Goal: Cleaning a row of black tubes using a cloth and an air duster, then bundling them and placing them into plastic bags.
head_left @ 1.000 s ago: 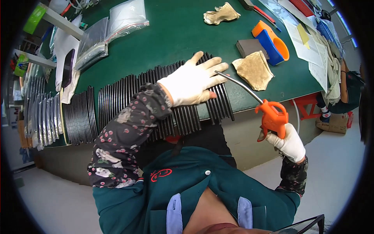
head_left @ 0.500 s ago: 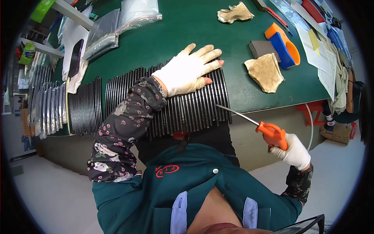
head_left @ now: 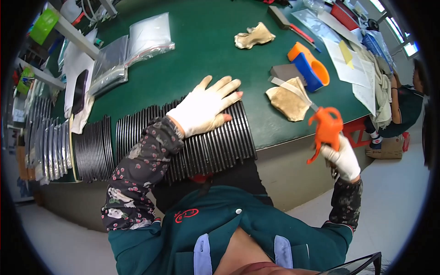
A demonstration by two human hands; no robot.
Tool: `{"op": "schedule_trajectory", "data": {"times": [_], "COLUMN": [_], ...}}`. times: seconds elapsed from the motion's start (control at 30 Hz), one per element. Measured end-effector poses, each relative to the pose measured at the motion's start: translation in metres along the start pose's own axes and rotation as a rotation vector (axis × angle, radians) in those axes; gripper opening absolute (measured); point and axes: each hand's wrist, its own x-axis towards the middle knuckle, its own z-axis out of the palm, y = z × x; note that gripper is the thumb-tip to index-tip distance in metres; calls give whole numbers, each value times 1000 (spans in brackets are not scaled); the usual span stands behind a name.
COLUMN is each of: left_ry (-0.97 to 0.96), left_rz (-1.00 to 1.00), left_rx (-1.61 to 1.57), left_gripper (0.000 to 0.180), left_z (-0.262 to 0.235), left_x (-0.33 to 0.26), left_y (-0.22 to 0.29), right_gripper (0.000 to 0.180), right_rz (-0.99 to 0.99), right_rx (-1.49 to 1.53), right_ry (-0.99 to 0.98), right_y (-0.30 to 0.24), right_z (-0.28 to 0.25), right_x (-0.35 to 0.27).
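My left hand (head_left: 204, 107), in a white fingertip-cut glove, lies flat with fingers spread across a row of thin black rods (head_left: 220, 147). The rods lie side by side at the table's near edge, their near ends jutting past it. Off the edge to the right, my gloved right hand (head_left: 344, 161) grips an orange air blow gun (head_left: 329, 128). Its slim metal nozzle, smeared by motion, points up and left, crossing in view over a tan cloth piece (head_left: 288, 104). The fingers round the handle are partly hidden.
More black rods (head_left: 94, 151) and bagged rods (head_left: 55, 149) lie left, near a phone (head_left: 79, 91) and clear plastic bags (head_left: 149, 36). Rightward are a blue-and-orange holder (head_left: 311, 68), a grey block (head_left: 285, 72), another cloth (head_left: 254, 36) and papers (head_left: 343, 68). Another person (head_left: 405, 110) sits far right.
The blow gun has swung up, its nozzle leaving the rods' right end and now pointing toward the cloth. My left hand stays flat on the rods. The whole view has shifted.
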Motion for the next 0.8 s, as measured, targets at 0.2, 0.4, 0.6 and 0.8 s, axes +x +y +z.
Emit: {"op": "schedule_trajectory", "data": {"times": [0.2,0.4,0.6,0.8], "left_ry": [-73,-192,-146,-87], "left_rz": [-61,-263,-355,-352], "left_rx": [-67,-144,-81,-42], "left_gripper": [65,82,92,86], "left_z": [-37,-59,-33,-19], "left_x": [-35,-110,-129,-113], "left_y": [32,80,91,85], "right_gripper": [27,21,20,54], "right_rz": [-78,186,114,-27], "right_rx": [144,111,115,-99], "right_ry": [521,625,493,530], "right_y": [14,56,58,62], "right_z": [-80,-159,-141,-134], "right_x": [59,153,192,205]}}
